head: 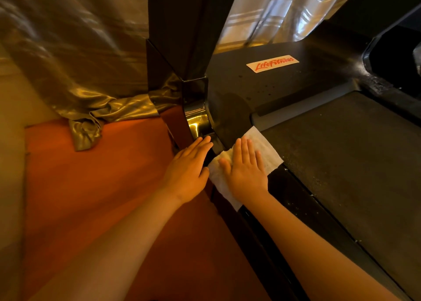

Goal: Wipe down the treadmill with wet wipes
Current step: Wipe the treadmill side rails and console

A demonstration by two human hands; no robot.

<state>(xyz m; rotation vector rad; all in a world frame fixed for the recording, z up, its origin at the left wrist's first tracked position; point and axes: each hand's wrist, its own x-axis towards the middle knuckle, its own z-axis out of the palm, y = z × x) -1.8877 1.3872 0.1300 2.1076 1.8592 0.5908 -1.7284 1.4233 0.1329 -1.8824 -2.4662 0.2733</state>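
One treadmill [284, 91] occupies the right of the view. Its left side rail [293, 200] carries the wet wipe [267, 151], spread flat near the upright base [197, 120] for full contact. The right hand [247, 173] presses the wipe with straight fingers [245, 148], gripping nothing; the left hand [188, 169] lies flat beside it, fingers extended, probably as a brace.

Orange-red carpet [95, 186] covers the floor — a shiny gold-brown curtain [75, 56] hangs at the left, its hem bunched on it. Paler striped drapes [280, 11] hang behind, lit warmly.
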